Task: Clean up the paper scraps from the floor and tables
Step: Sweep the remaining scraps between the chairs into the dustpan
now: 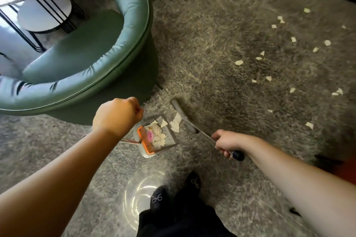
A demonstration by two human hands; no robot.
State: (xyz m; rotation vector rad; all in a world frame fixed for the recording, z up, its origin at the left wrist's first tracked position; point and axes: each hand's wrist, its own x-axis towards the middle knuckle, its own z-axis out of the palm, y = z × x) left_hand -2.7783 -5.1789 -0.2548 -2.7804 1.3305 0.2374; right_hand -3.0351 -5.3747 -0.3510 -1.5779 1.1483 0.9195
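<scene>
While scraps [292, 39] litter carpet [221, 25], green chair [123, 48] crowds dustpan [154, 136] (half full)

A shaggy grey carpet [221, 31] covers the floor. Pale paper scraps [292, 39] lie scattered over its right side. A dustpan [169, 138] holding more scraps rests on it beside a green armchair [92, 59], with a broom head [183, 116] just right of the pan.
</scene>
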